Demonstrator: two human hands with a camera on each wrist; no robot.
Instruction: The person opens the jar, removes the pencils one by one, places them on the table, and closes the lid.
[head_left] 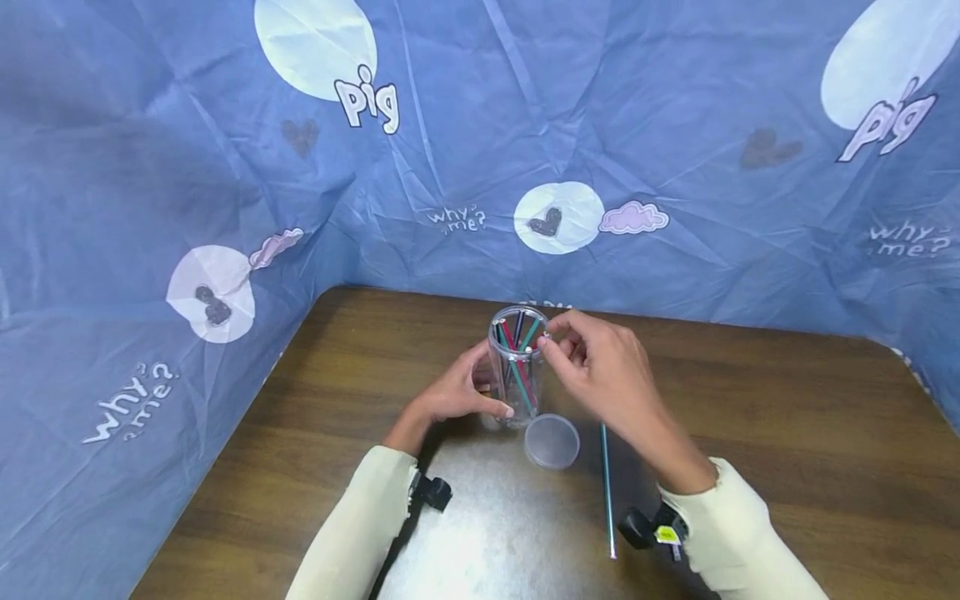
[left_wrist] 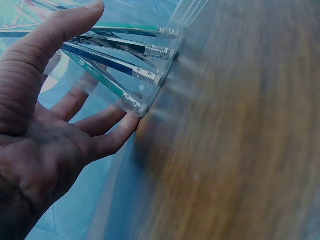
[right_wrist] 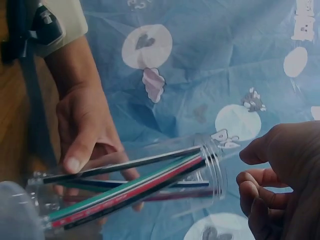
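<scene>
A clear plastic jar [head_left: 497, 392] stands on the wooden table with several striped pencils [right_wrist: 145, 187] leaning inside it. In the left wrist view, the pencils' eraser ends [left_wrist: 160, 51] sit at the jar's base. My left hand [head_left: 457, 387] holds the jar low on its side, thumb across the front and fingers behind. At the rim on the right is my right hand [head_left: 600, 358], thumb and forefinger bent and a little apart beside the pencil tips. The right wrist view shows a gap between those fingertips, with no pencil visible in it.
A round translucent lid [head_left: 552, 442] lies in front of the jar. Right of the lid, a teal pencil [head_left: 607, 492] lies lengthwise on the table [head_left: 337, 392], partly below my right forearm. Blue printed cloth [head_left: 465, 150] hangs behind and to the left.
</scene>
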